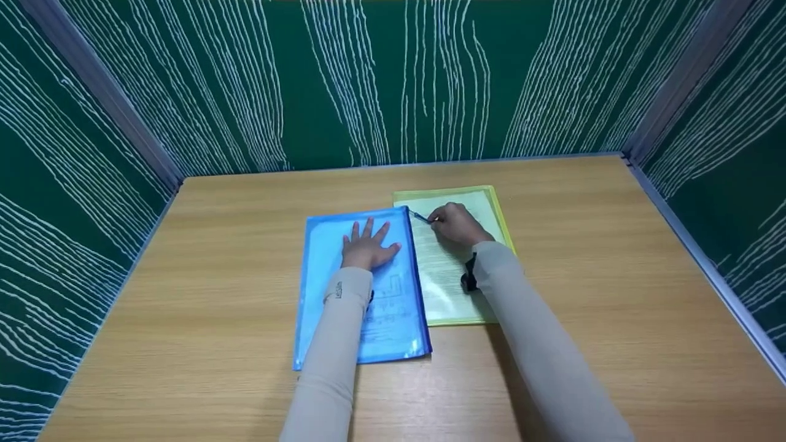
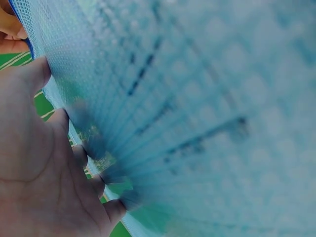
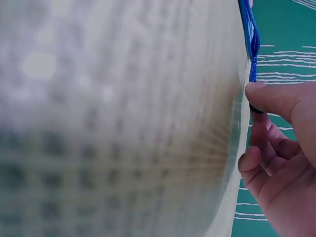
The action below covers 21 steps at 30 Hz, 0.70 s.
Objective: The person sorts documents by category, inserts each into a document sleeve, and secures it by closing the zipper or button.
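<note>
A blue translucent document pouch (image 1: 393, 334) with printed sheets inside lies on the table, partly over a yellow-edged document pouch (image 1: 451, 301). My left hand (image 1: 366, 250) rests spread on the blue pouch's upper half, fingers straight; its palm and fingertips against the mesh surface show in the left wrist view. At the blue pouch's upper right corner, my right hand (image 1: 459, 224) pinches the end of a blue cord (image 3: 254, 69) between thumb and finger. A dark bit (image 3: 256, 109) shows under that thumb. The right hand is above the yellow pouch.
The wooden table (image 1: 245, 258) carries both pouches near its middle. Green panels with wavy white lines (image 1: 331, 80) stand along the back and both sides. A grey corner post (image 1: 669, 73) rises at the back right. A dark strap (image 1: 470, 276) sits on the right wrist.
</note>
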Motion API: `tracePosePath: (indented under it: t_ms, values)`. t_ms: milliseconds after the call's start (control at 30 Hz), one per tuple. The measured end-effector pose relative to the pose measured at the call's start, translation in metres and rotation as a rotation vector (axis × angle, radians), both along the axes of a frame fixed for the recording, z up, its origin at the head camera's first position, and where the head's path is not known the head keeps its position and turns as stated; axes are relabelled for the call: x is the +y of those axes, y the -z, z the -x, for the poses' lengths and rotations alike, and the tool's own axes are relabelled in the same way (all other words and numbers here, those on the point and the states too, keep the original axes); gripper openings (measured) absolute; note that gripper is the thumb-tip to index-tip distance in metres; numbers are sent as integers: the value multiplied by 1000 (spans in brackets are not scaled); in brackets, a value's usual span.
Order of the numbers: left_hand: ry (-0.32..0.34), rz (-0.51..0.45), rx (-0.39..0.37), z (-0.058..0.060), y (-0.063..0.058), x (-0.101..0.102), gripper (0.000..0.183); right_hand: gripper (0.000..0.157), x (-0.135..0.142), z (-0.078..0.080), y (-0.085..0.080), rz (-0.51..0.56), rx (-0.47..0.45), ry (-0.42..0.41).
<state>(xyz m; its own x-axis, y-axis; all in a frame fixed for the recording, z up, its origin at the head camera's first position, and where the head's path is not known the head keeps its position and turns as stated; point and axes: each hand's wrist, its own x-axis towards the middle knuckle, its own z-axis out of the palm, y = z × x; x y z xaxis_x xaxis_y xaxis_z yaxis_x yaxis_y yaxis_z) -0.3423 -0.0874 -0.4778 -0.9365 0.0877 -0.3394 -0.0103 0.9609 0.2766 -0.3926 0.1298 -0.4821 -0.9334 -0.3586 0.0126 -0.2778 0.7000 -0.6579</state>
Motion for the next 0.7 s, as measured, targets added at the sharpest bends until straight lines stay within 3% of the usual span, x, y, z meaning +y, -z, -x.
tracePosePath:
  t_ms: [600, 700]
  values:
    - [-31, -67, -17, 1, -2, -2, 70, 19, 6, -11, -2, 20, -65, 11]
    - [-29, -73, -13, 1, -1, -2, 70, 19, 7, -11, 0, 12, -31, -12]
